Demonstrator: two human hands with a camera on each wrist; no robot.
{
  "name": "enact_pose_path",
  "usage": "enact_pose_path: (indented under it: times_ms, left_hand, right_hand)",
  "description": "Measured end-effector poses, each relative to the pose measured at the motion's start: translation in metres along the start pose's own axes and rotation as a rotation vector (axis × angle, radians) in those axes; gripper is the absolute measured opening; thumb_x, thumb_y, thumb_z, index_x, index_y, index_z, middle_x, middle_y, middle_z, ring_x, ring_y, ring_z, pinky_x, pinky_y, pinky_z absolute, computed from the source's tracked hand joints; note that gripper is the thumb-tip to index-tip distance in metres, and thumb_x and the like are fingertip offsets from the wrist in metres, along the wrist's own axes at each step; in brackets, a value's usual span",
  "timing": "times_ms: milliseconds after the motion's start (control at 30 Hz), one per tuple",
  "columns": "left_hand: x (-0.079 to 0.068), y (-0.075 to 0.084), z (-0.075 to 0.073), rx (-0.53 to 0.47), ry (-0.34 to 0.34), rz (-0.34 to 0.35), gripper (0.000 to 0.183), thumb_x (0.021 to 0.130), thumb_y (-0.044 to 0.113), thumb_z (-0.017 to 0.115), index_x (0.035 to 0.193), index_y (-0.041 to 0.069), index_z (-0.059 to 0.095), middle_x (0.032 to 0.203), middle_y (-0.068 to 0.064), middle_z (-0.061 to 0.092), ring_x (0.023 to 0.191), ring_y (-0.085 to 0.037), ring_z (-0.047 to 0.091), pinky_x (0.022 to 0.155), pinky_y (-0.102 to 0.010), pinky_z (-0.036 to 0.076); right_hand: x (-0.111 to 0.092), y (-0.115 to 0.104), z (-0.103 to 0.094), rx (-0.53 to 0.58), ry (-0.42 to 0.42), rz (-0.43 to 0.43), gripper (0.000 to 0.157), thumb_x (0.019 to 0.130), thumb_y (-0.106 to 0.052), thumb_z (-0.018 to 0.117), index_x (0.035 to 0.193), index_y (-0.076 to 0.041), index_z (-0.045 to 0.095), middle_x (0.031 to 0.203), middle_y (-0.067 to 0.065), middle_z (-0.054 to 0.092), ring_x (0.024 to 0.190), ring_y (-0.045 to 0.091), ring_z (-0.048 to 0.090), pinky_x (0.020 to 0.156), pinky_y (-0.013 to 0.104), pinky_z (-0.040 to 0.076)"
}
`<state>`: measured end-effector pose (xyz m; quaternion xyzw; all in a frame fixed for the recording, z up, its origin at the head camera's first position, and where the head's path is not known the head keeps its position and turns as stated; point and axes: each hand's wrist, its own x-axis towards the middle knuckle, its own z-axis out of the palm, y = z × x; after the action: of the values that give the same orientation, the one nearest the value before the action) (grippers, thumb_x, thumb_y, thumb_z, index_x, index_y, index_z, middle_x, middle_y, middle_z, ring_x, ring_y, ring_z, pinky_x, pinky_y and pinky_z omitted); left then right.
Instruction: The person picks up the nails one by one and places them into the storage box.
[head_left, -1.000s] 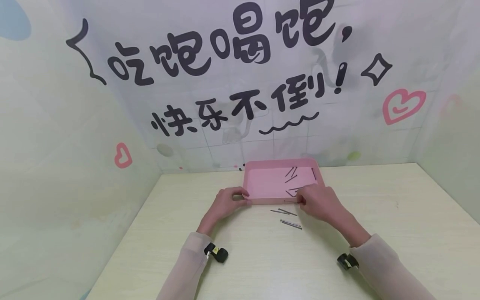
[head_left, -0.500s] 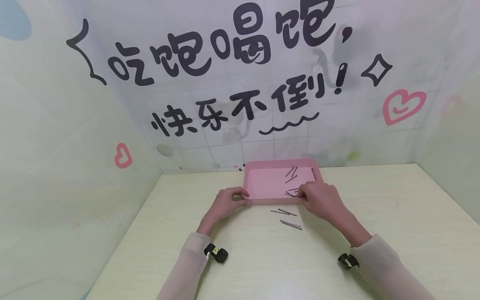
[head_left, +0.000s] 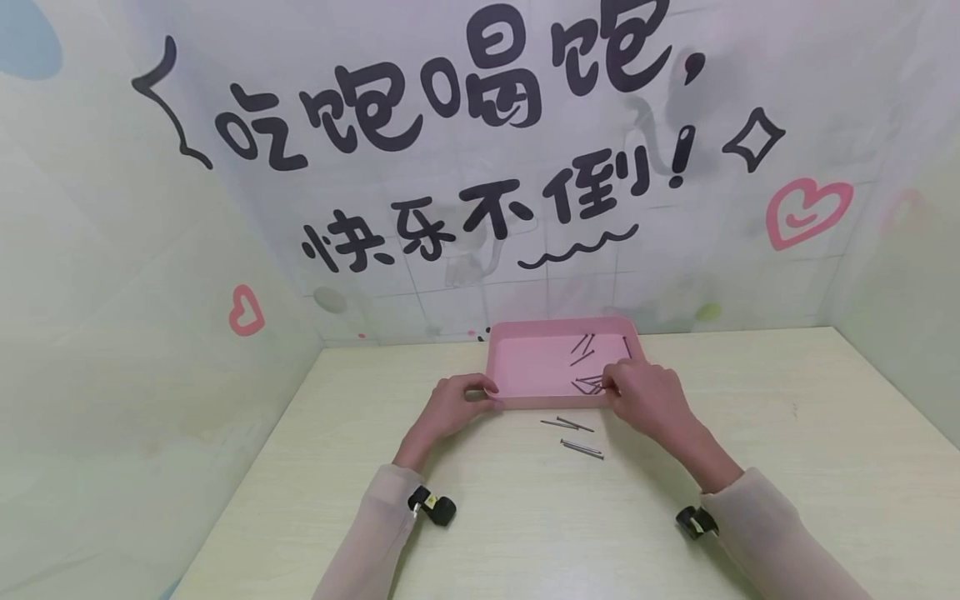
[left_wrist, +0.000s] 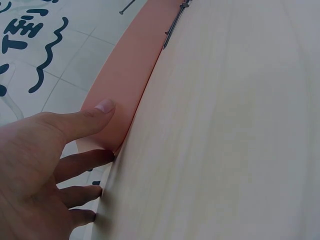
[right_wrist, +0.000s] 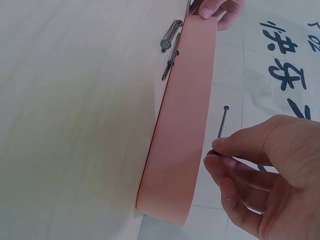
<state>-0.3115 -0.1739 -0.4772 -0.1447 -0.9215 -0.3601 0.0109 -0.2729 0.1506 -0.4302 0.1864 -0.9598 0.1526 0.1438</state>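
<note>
A shallow pink tray stands at the back of the table with several nails in its right half. My left hand grips its front left corner; in the left wrist view the thumb lies on the wall. Over the tray's front right part, my right hand pinches a nail between thumb and forefinger, seen best in the right wrist view. The right fingers hide part of the tray's front right corner. Several more nails lie on the table before the tray, apart from both hands.
The light wooden table meets a printed back wall just behind the tray. Side walls stand at left and right. Each wrist wears a small black camera.
My right hand has moved slightly up and right, from the tray's front edge to above its inside, with the nail. The left hand and the nails on the table stay put.
</note>
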Motion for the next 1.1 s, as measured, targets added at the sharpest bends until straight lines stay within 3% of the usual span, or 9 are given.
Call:
enact_pose_path:
  times_ms: [200, 467, 700, 867, 1100]
  left_hand:
    - [0.0, 0.001, -0.001, 0.001, -0.003, -0.002, 0.017, 0.089, 0.033, 0.082, 0.103, 0.026, 0.077, 0.113, 0.006, 0.078, 0.127, -0.024, 0.065, 0.113, -0.053, 0.045]
    - [-0.001, 0.002, -0.001, 0.003, -0.007, 0.005, 0.017, 0.089, 0.032, 0.082, 0.104, 0.025, 0.077, 0.113, 0.006, 0.078, 0.126, -0.024, 0.065, 0.113, -0.053, 0.045]
    - [-0.001, 0.002, -0.002, -0.004, -0.006, -0.004, 0.017, 0.089, 0.032, 0.082, 0.104, 0.025, 0.077, 0.113, 0.006, 0.078, 0.126, -0.023, 0.065, 0.113, -0.052, 0.045]
    - [-0.001, 0.002, -0.002, 0.0, -0.006, 0.008, 0.017, 0.09, 0.031, 0.081, 0.105, 0.024, 0.077, 0.113, 0.005, 0.078, 0.126, -0.024, 0.065, 0.113, -0.053, 0.045]
    - [-0.002, 0.002, -0.002, -0.002, -0.005, 0.017, 0.016, 0.09, 0.03, 0.081, 0.105, 0.024, 0.077, 0.112, 0.005, 0.078, 0.125, -0.024, 0.066, 0.113, -0.052, 0.045]
  right_hand:
    - [0.0, 0.0, -0.001, 0.009, 0.037, 0.021, 0.01, 0.089, -0.002, 0.07, 0.082, -0.009, 0.073, 0.071, 0.001, 0.06, 0.06, 0.016, 0.049, 0.05, 0.03, 0.036]
    - [0.0, 0.0, 0.001, 0.032, 0.117, 0.037, 0.014, 0.087, -0.006, 0.076, 0.101, -0.003, 0.078, 0.086, 0.01, 0.074, 0.06, 0.017, 0.055, 0.048, 0.029, 0.039]
    - [0.0, -0.006, 0.007, 0.044, -0.032, -0.074, 0.007, 0.088, -0.01, 0.079, 0.095, -0.008, 0.081, 0.084, 0.001, 0.076, 0.07, 0.012, 0.062, 0.059, 0.032, 0.053]
    - [-0.002, -0.013, 0.011, 0.056, -0.155, -0.136, 0.007, 0.088, -0.008, 0.077, 0.082, -0.012, 0.079, 0.071, -0.006, 0.069, 0.065, 0.008, 0.051, 0.063, 0.026, 0.045]
    - [-0.005, -0.017, 0.014, 0.05, -0.234, -0.106, 0.015, 0.088, -0.007, 0.076, 0.078, -0.017, 0.077, 0.073, -0.008, 0.067, 0.066, 0.008, 0.048, 0.062, 0.025, 0.042]
